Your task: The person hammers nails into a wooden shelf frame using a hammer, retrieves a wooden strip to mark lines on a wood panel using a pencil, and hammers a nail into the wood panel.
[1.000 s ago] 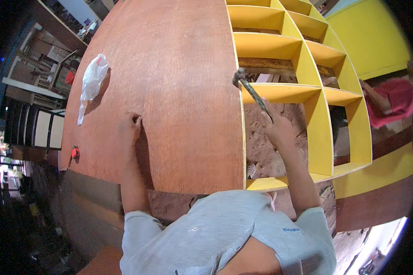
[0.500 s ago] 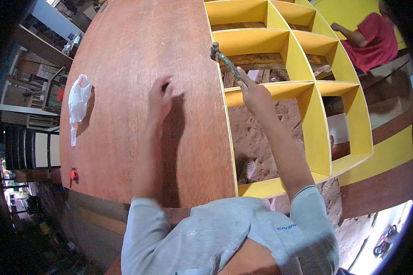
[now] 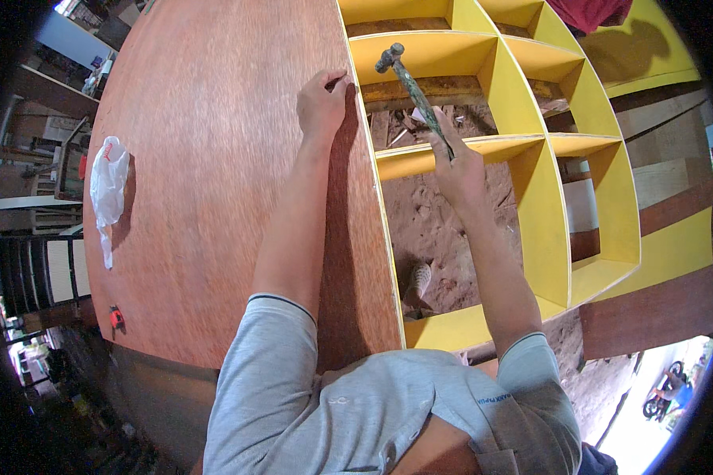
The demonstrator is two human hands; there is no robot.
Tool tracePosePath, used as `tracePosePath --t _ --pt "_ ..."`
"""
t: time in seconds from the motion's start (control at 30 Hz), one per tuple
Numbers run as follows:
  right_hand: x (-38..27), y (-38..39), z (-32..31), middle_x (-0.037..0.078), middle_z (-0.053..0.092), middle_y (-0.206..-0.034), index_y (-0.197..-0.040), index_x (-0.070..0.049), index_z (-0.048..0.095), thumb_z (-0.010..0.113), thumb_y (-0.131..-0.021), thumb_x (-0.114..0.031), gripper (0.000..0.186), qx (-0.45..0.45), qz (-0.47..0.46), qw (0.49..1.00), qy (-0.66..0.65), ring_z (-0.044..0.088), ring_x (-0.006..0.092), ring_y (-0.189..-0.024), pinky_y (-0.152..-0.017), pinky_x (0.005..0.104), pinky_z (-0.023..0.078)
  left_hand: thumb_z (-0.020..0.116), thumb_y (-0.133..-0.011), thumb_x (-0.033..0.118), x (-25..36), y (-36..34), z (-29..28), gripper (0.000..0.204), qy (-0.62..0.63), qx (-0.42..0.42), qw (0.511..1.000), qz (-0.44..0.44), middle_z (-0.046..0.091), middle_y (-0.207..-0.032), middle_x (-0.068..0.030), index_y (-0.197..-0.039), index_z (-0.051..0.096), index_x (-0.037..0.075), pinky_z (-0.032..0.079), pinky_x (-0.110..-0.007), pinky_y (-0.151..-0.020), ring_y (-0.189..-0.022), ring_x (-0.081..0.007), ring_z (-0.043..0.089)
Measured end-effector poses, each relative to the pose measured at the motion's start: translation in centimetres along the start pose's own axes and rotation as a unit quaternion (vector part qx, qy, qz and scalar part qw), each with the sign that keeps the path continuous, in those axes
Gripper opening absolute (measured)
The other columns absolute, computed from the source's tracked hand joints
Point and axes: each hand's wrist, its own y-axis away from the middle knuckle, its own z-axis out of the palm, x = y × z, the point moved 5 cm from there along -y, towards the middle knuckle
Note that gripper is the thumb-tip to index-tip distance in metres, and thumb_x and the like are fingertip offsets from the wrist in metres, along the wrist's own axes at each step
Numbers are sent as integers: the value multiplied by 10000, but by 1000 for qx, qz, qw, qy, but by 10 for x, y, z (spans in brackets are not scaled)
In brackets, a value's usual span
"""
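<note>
My right hand [image 3: 459, 170] is wrapped round the handle of a hammer [image 3: 417, 93], its head raised and tilted to the left above the yellow shelf frame [image 3: 528, 178]. Close to the right edge of a reddish-brown plywood sheet [image 3: 214, 158], my left hand [image 3: 322, 107] is closed, thumb and fingers pinched together. Whatever those fingertips hold, if anything, is too small to make out. The sheet's right edge runs along the open yellow compartments.
A white plastic bag [image 3: 109, 186] and a red tape measure [image 3: 116, 318] lie on the plywood's left part. Through the frame show bare ground [image 3: 451, 229] and a foot [image 3: 418, 283]. Another person's red clothing [image 3: 590, 12] appears at the far right.
My left hand has moved right and away from me to the plywood's edge, its fingers closing. The hammer has shifted slightly right with its head raised. The other person has moved farther off.
</note>
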Motion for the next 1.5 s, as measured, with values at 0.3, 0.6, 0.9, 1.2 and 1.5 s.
tracePosePath --t 0.3,0.6,0.9,1.2,1.5 --pt "-11 4 4 261 735 -952 -1576 -428 510 579 -1093 -442 487 -32 11 998 49 727 452 -919 -816 518 571 793 -951 231 1 2 -1 199 -8 -24 999 -31 804 -1079 -128 -1113 827 120 582 -404 -895 -1000 -305 766" --pt "-47 -16 1 245 693 -834 -1578 -404 513 579 -1084 -417 498 -34 -53 990 123 708 444 -800 -749 556 552 817 -930 251 -1 2 0 244 -29 -27 999 -25 809 -1081 -107 -1139 807 124 588 -401 -891 -999 -288 771" --pt "-71 -46 -7 203 707 -807 -1578 -414 493 577 -1073 -419 512 -63 -180 935 300 704 422 -708 -666 560 573 847 -897 287 -3 0 -3 466 -16 -25 998 -56 826 -1023 -82 -1307 687 134 593 -417 -858 -966 -281 790" --pt "-90 -56 -17 193 716 -798 -1587 -442 474 569 -1074 -430 522 -106 -204 903 362 718 404 -702 -618 558 571 837 -902 255 -2 3 -2 502 -24 -35 998 -41 826 -1049 -73 -1350 653 120 583 -416 -880 -998 -260 785" --pt "-93 -63 -18 180 730 -862 -1570 -480 492 588 -1076 -404 509 -140 -160 882 421 725 378 -764 -671 505 570 737 -923 109 -9 3 -2 479 28 -21 999 -26 822 -1066 -90 -1382 611 54 573 -427 -965 -1044 -310 768"
